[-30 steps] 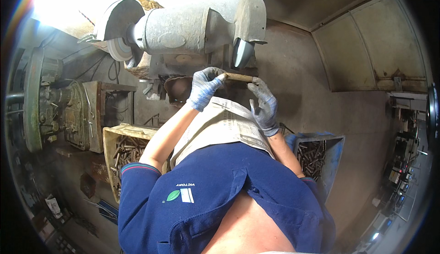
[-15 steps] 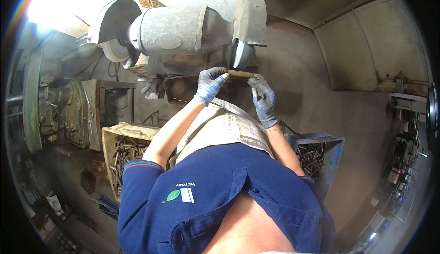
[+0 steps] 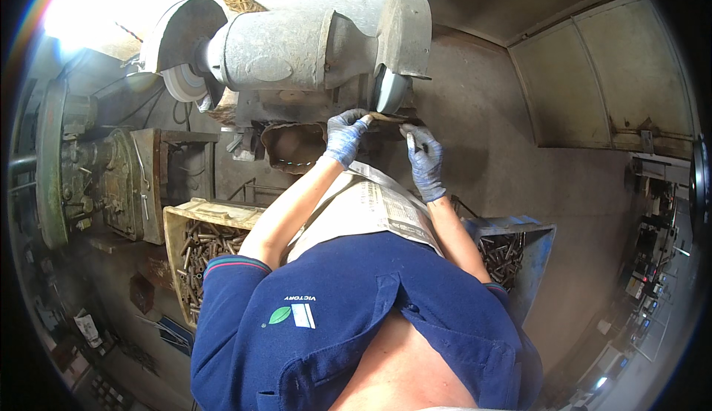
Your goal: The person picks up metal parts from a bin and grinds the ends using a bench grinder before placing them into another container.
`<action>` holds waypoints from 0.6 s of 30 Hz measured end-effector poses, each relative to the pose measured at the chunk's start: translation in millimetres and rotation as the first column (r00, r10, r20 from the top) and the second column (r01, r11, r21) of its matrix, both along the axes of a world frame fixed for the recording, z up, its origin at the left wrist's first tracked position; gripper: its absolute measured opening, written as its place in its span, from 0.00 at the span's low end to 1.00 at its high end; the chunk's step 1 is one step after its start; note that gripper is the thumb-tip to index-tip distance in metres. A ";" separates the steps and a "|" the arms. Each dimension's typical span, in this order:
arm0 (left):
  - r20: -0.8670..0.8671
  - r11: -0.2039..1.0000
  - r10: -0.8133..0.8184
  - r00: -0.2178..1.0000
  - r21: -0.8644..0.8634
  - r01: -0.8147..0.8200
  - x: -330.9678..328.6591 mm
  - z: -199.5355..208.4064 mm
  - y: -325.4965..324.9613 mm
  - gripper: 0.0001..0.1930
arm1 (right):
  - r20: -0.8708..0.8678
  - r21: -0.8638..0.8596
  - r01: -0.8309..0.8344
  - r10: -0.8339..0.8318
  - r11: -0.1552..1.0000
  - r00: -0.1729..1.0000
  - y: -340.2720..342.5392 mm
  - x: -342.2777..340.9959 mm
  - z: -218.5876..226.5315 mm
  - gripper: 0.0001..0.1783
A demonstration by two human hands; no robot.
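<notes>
My left hand (image 3: 345, 137), in a blue-grey coated glove, pinches the left end of a short, brownish metal rod (image 3: 386, 117). Gloved the same way, my right hand (image 3: 424, 162) has its fingertips closed at the rod's right end. The rod lies crosswise just below the right grinding wheel (image 3: 391, 90) of a grey bench grinder (image 3: 278, 49); whether they touch I cannot tell. A guard covers the upper part of that wheel. The grinder's left wheel (image 3: 183, 83) is apart from both hands.
A pale crate (image 3: 175, 244) of small metal rods stands by my left arm. By my right arm is a blue-edged bin (image 3: 535, 255) with similar pieces. Green machinery (image 3: 55, 162) stands at the left. Newspaper (image 3: 386, 202) covers my lap. Metal panels (image 3: 638, 70) line the right wall.
Both hands have shifted slightly, bringing the rod closer to the right grinding wheel. The rod now looks more tilted, and the right hand's fingers have changed their hold.
</notes>
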State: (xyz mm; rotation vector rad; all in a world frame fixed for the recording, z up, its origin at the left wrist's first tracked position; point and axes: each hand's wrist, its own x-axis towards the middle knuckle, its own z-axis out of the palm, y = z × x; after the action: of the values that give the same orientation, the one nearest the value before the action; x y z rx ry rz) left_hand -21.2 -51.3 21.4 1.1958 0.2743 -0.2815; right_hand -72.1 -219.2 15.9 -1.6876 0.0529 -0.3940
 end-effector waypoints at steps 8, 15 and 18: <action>0.052 0.995 0.002 0.999 0.100 -0.007 12.9 -14.0 32.9 0.05 | -0.027 0.138 -0.047 0.051 0.989 0.998 31.7 10.5 -12.5 0.06; 0.000 0.972 -0.072 0.997 0.223 0.070 13.0 -11.4 2.9 0.07 | -0.146 0.097 0.048 -0.033 0.994 0.989 -2.0 1.6 -17.9 0.07; 0.033 0.980 -0.047 0.998 0.196 0.040 13.4 -16.9 -1.4 0.07 | -0.176 0.074 0.012 0.001 0.997 0.984 -2.2 0.8 1.9 0.07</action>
State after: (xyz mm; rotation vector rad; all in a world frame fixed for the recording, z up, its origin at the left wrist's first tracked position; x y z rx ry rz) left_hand -7.8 -52.7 4.4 1.4016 0.2474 -0.2743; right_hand -71.3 -221.4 17.7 -1.6451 0.2001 -0.2438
